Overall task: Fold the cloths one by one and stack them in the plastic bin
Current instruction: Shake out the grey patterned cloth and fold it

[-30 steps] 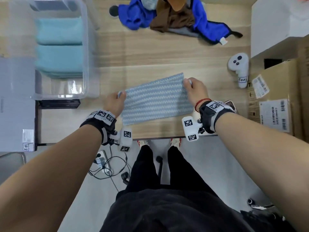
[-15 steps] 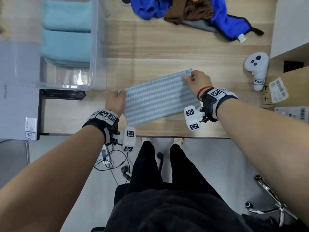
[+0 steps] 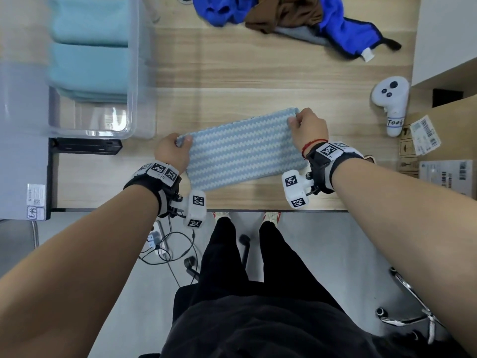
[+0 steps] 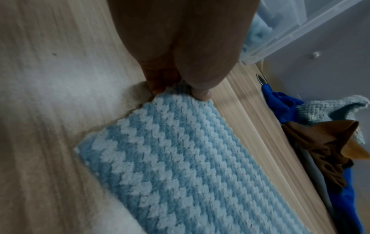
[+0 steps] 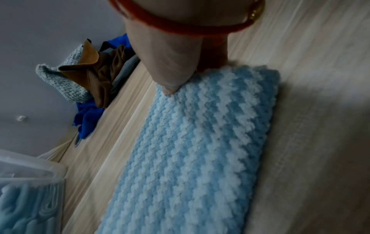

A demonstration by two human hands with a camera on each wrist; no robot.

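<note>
A light blue and white zigzag cloth (image 3: 242,151) lies folded into a long strip on the wooden table (image 3: 232,73), near its front edge. My left hand (image 3: 180,146) pinches the strip's far left corner, and my right hand (image 3: 299,122) pinches its far right corner. The left wrist view shows the cloth (image 4: 176,158) with my fingers (image 4: 200,93) clamped on its corner. In the right wrist view the cloth (image 5: 190,150) runs away from my thumb (image 5: 170,88). The clear plastic bin (image 3: 139,73) stands at the left with folded teal cloths (image 3: 90,68) stacked inside.
A heap of unfolded cloths (image 3: 284,16), blue, brown and grey, lies at the table's far edge. A white controller (image 3: 392,104) rests at the right beside cardboard boxes (image 3: 438,156). A grey closed laptop (image 3: 23,140) sits left of the bin.
Both hands keep their pinch on the far corners. The cloth's far edge has come slightly nearer, so the strip looks narrower and flatter. The head view has shifted forward a little.
</note>
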